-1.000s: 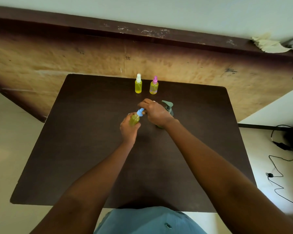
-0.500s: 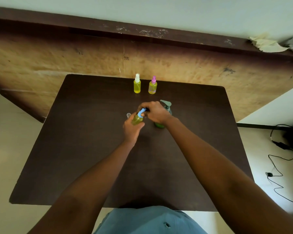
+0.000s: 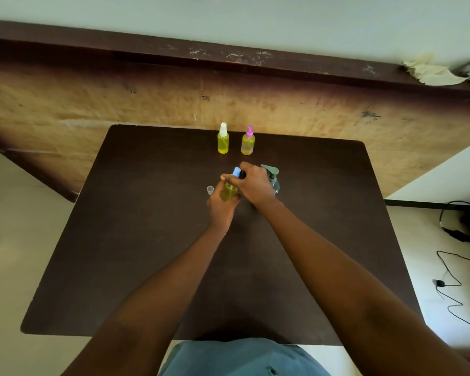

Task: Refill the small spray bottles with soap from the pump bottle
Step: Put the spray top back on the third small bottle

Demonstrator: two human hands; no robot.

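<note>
A small spray bottle (image 3: 229,191) is being gripped around its body by the left hand (image 3: 220,207) over the table (image 3: 147,240), near the pump bottle (image 3: 273,180). Its blue top (image 3: 236,172) is being pinched by the right hand (image 3: 255,185), apparently for twisting. The body should be kept upright and steady while the top is being turned squarely.

Our left hand (image 3: 221,206) grips a blue-capped bottle (image 3: 229,190) in the middle of the table (image 3: 120,240), and our right hand (image 3: 255,185) pinches its cap. Our forearms cross the near half. A small clear cap (image 3: 210,189) sits just left of the hands, and the pump bottle (image 3: 273,181) stands just right of them. A white-capped bottle (image 3: 223,141) and a pink-capped bottle (image 3: 248,144) stand side by side near the far edge, apart from our hands. We see bare tabletop along the left and right edges.
</note>
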